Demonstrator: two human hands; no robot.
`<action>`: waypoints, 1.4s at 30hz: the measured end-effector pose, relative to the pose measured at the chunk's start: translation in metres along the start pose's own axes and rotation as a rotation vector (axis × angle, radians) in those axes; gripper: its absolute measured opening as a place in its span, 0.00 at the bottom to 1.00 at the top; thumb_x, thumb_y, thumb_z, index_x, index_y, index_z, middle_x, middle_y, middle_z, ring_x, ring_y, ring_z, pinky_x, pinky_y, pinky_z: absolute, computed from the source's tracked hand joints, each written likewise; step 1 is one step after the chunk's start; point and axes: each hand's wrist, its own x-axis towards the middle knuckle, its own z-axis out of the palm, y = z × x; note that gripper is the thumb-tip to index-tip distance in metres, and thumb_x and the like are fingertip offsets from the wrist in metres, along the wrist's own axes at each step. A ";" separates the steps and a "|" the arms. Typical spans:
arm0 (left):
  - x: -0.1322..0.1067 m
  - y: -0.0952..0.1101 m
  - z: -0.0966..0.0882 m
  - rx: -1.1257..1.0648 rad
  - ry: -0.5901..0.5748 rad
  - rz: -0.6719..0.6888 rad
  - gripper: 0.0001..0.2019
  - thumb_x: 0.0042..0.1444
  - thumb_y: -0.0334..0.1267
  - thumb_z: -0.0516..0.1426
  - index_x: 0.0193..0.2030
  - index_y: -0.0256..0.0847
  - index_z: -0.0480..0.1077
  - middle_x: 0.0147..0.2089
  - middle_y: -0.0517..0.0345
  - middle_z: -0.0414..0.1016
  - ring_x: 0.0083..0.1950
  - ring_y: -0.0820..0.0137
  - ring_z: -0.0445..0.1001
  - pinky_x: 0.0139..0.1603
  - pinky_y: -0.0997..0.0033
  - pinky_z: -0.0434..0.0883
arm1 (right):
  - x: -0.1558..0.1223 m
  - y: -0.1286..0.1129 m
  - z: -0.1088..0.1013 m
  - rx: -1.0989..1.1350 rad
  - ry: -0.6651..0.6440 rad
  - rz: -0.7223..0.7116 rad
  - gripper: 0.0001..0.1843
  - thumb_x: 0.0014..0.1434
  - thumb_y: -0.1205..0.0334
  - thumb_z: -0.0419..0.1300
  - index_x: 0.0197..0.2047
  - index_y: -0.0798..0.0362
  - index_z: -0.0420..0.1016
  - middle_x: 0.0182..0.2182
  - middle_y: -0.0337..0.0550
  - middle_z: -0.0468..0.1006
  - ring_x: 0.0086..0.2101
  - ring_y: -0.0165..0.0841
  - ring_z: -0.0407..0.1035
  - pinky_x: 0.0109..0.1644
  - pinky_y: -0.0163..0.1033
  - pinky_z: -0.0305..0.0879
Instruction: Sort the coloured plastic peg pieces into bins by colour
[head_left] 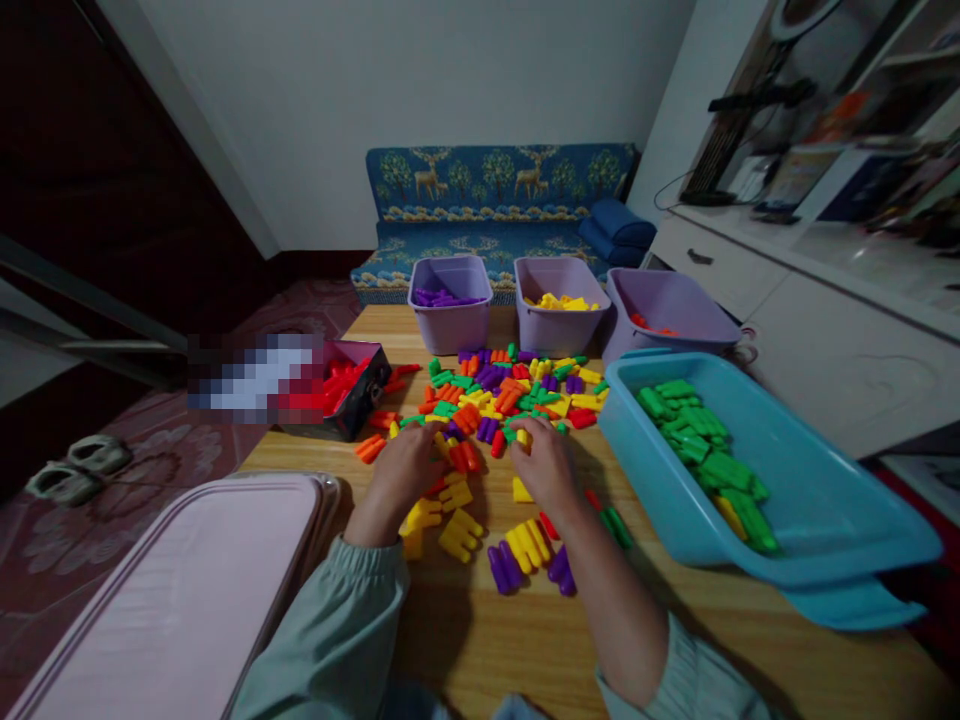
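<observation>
Many finger-shaped plastic building blocks (pixel 491 378) in yellow, green, orange, red and purple lie spread over a wooden table (pixel 495 640). My left hand (pixel 409 462) reaches into the left side of the pile, its fingers curled. What lies between its fingertips is partly hidden, with a bit of yellow showing. At the right side of the pile, my right hand (pixel 546 465) pinches a small yellow block (pixel 523 437) between thumb and fingers. Nearer to me, between my forearms, are yellow blocks (pixel 528 546) and purple blocks (pixel 505 568).
Purple bins hold purple (pixel 453 325), yellow (pixel 559 328) and orange-red blocks (pixel 637 342) at the back. A blue tub (pixel 652 500) with green blocks stands right. Left are a dark box (pixel 360 405) of red blocks and a pale pink lid (pixel 202 570).
</observation>
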 end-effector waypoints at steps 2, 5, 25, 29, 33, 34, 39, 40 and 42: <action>0.002 0.009 0.006 -0.039 0.011 0.057 0.26 0.52 0.31 0.59 0.60 0.43 0.69 0.54 0.46 0.73 0.53 0.60 0.75 0.52 0.65 0.70 | 0.001 0.001 0.000 0.045 0.017 -0.003 0.16 0.52 0.73 0.52 0.41 0.56 0.76 0.40 0.51 0.78 0.44 0.39 0.71 0.52 0.45 0.66; 0.002 0.022 0.013 -0.022 0.033 0.113 0.28 0.51 0.26 0.56 0.61 0.45 0.69 0.56 0.45 0.71 0.55 0.59 0.73 0.53 0.64 0.70 | 0.002 0.003 -0.001 0.097 0.026 0.003 0.16 0.51 0.73 0.50 0.39 0.56 0.76 0.39 0.50 0.79 0.43 0.38 0.72 0.51 0.44 0.67; 0.018 0.022 0.033 -0.952 0.264 -0.010 0.18 0.60 0.46 0.51 0.49 0.37 0.72 0.32 0.57 0.74 0.33 0.70 0.72 0.33 0.73 0.68 | 0.001 -0.015 -0.006 0.747 -0.051 0.438 0.16 0.50 0.54 0.56 0.38 0.55 0.74 0.24 0.39 0.74 0.21 0.30 0.66 0.21 0.33 0.61; 0.017 0.033 0.033 -1.195 0.124 -0.008 0.22 0.54 0.54 0.58 0.45 0.36 0.72 0.28 0.61 0.70 0.27 0.74 0.68 0.28 0.77 0.65 | -0.002 -0.025 -0.008 0.826 -0.146 0.408 0.25 0.47 0.46 0.64 0.44 0.54 0.75 0.31 0.40 0.76 0.21 0.26 0.61 0.20 0.30 0.56; 0.015 0.040 0.032 -1.271 0.033 0.049 0.26 0.45 0.55 0.65 0.44 0.35 0.74 0.24 0.63 0.69 0.26 0.75 0.66 0.27 0.77 0.64 | -0.004 -0.029 -0.010 0.796 -0.153 0.298 0.21 0.49 0.48 0.65 0.42 0.54 0.77 0.30 0.38 0.76 0.23 0.26 0.62 0.23 0.30 0.57; 0.014 0.041 0.032 -1.272 0.020 0.061 0.26 0.45 0.54 0.65 0.44 0.35 0.74 0.23 0.63 0.68 0.25 0.75 0.66 0.27 0.76 0.64 | -0.003 -0.028 -0.010 0.786 -0.153 0.285 0.19 0.50 0.48 0.64 0.39 0.54 0.78 0.28 0.37 0.74 0.23 0.26 0.62 0.24 0.30 0.57; 0.014 0.031 0.035 -1.106 0.022 0.089 0.20 0.50 0.49 0.63 0.42 0.34 0.76 0.26 0.60 0.72 0.27 0.73 0.68 0.27 0.76 0.63 | 0.000 -0.016 -0.012 0.760 -0.110 0.305 0.16 0.49 0.49 0.65 0.29 0.55 0.75 0.22 0.36 0.71 0.25 0.29 0.63 0.28 0.33 0.58; 0.015 0.027 0.035 -1.044 0.053 0.083 0.19 0.51 0.48 0.62 0.42 0.34 0.76 0.28 0.59 0.74 0.28 0.72 0.69 0.28 0.76 0.64 | 0.002 -0.012 -0.012 0.751 -0.086 0.316 0.16 0.49 0.49 0.64 0.29 0.55 0.75 0.22 0.37 0.71 0.25 0.30 0.64 0.29 0.34 0.59; 0.016 0.020 0.034 -0.925 0.142 0.050 0.18 0.51 0.47 0.62 0.42 0.34 0.77 0.31 0.56 0.76 0.31 0.70 0.71 0.29 0.75 0.65 | 0.005 -0.004 -0.013 0.703 -0.019 0.314 0.17 0.49 0.49 0.63 0.31 0.55 0.76 0.24 0.40 0.74 0.28 0.33 0.67 0.32 0.36 0.62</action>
